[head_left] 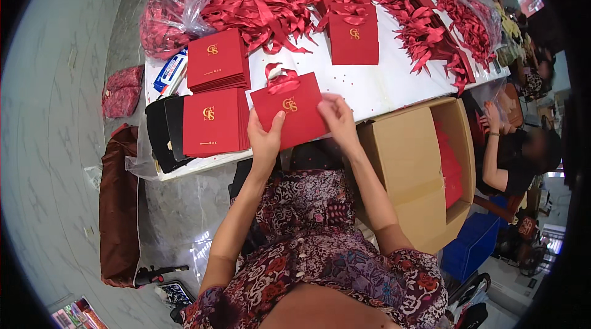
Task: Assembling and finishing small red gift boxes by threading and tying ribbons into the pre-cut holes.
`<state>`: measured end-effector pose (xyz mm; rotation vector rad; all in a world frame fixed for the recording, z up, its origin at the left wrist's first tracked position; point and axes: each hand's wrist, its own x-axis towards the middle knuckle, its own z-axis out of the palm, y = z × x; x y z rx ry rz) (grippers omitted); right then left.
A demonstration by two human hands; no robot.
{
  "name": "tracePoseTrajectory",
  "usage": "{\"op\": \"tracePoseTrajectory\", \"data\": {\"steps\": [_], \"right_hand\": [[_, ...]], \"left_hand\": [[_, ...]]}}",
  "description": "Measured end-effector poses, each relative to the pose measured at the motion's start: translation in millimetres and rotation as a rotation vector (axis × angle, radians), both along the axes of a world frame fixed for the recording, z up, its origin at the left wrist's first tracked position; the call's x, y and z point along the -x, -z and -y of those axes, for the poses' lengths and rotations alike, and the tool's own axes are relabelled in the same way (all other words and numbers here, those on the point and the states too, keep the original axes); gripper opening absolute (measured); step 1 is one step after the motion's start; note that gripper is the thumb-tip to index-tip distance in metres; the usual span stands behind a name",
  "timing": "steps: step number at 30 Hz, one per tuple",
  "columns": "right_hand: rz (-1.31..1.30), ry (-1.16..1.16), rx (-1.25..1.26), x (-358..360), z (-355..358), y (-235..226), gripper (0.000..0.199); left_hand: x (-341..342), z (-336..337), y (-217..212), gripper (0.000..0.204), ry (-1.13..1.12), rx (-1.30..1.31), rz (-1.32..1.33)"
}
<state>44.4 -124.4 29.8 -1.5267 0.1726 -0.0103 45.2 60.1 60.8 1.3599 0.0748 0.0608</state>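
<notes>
A flat red paper gift bag (301, 121) with a gold emblem and a red ribbon handle (284, 82) is held over the table's near edge. My left hand (266, 135) grips its left side, thumb across the front. At its upper right edge, the curled fingers of my right hand (338, 118) pinch the bag. Just left of my left hand lies a stack of similar red bags (212, 122), with another stack (215, 61) behind it. Beyond my right hand, several red bags with ribbons (355, 44) overlap on the white table (381, 85).
Heaps of red ribbon (261, 5) cover the far table. A clear plastic sack (169, 18) sits at the left corner beside a blue-and-white pack (170, 73). An open cardboard box (403, 175) holding red items stands to my right, near a blue bin (471, 246). Another person (520, 156) works at right.
</notes>
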Motion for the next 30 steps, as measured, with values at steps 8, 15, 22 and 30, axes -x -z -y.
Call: {"op": "tracePoseTrajectory", "data": {"steps": [8, 15, 22, 30], "right_hand": [[0.240, 0.221, -0.076, -27.5, 27.6, -4.1, 0.027], [0.297, 0.485, 0.274, -93.3, 98.1, 14.2, 0.031], [0.204, 0.602, 0.909, -103.6, 107.6, 35.4, 0.038], [0.613, 0.367, 0.867, -100.0, 50.8, 1.3, 0.015]], "left_hand": [[12.7, 4.4, -1.5, 0.049, 0.032, -0.257, 0.025], [24.1, -19.4, -35.5, 0.039, -0.053, -0.557, 0.285], [22.3, -53.7, -50.8, 0.031, -0.142, -0.756, 0.329], [26.5, -92.2, -49.5, 0.041, -0.198, -1.057, 0.404]]}}
